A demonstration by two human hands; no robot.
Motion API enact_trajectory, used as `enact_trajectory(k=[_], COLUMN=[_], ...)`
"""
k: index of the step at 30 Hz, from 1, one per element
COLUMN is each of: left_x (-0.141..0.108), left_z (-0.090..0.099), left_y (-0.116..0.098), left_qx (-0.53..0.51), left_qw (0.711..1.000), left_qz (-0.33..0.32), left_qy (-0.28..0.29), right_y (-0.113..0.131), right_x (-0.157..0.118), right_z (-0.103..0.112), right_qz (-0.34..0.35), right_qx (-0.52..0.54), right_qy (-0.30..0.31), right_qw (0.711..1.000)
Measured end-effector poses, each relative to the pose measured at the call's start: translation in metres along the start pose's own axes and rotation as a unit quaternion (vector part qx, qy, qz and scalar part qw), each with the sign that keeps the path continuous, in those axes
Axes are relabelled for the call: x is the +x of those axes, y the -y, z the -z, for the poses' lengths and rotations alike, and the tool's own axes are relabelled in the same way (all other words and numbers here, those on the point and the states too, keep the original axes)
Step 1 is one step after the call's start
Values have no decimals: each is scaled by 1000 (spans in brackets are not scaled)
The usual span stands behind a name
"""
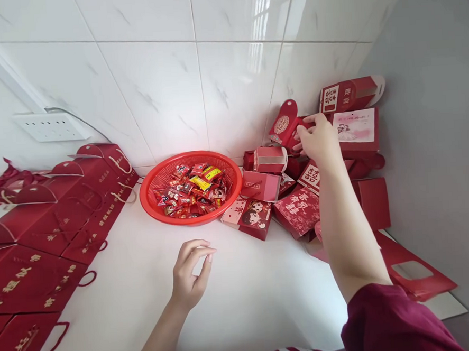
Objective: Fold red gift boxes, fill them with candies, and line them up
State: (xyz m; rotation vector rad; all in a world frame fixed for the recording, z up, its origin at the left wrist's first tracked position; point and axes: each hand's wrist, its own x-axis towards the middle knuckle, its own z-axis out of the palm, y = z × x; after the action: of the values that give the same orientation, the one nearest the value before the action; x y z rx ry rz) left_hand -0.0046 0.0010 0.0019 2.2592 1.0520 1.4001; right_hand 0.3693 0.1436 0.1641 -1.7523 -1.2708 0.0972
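Observation:
My right hand (315, 136) reaches across the pile to the back right. Its fingers are closed on a small red gift box (284, 124) with a rounded flap and a gold round emblem; part of the box is hidden behind the fingers. My left hand (193, 273) hovers over the white surface in front of the basket, holding nothing, its fingers loosely bent and the thumb apart from them. A round red plastic basket (151, 202) stands near the wall, with wrapped sweets (196, 191) in red and yellow packets inside.
More red and pink gift boxes (298, 211) lie heaped at right, some against the grey side panel (430, 131). Rows of dark red boxes with cord handles (58, 228) line the left. A socket strip (51, 127) with a cable is on the tiled wall (237, 85).

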Motion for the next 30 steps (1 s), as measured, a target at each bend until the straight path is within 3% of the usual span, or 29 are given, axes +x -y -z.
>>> enact_trajectory(k=[6,9,13,18,22,26,30], left_x=[1,1,0,-1,-1,7,22], left_z=[-1,-3,-3,-2,0,11,39], left_y=[0,0,1,1,0,-5,-14], left_qx=[1,-3,-1,9,8,9,18], left_qw=[1000,1000,999,999,999,999,998], left_qz=[15,14,15,26,29,33,27], left_qy=[12,21,32,33,23,-2,-58], right_y=[-18,-22,-29,-23,-3,21,45], right_x=[-23,-29,-32,-30,-36,-60,-103], right_z=[-12,-18,-37,-48,-28,11,49], right_qz=[26,28,24,22,61,143,162], right_qx=[-91,-172,-193,-188,-149,-19,63], right_qy=[32,71,125,102,-15,-151,-131], right_qw=[995,982,973,977,987,978,976])
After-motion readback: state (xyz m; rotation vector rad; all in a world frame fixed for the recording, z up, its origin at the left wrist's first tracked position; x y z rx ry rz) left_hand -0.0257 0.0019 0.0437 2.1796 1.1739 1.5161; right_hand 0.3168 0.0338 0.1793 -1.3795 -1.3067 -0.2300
